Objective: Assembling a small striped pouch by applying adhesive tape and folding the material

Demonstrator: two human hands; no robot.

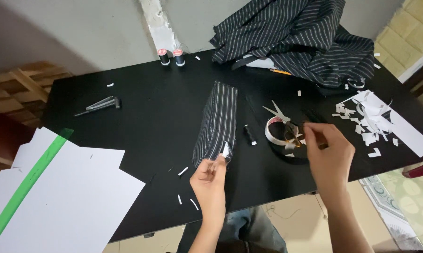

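The black table (155,117) lies bare between the striped cloth strip (217,122) and the white paper sheets (66,197) with their green ruler (26,185) — two thread spools (170,57) stand at its far edge. The left hand (210,180) pinches the near end of the folded, pinstriped strip at mid-table. The right hand (327,157) has its fingertips pressed together above a tape roll (279,133) and scissors (282,117) — what they pinch I cannot tell.

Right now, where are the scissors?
The scissors lie right of centre on the black table, resting on a roll of white tape, just beside the right hand.
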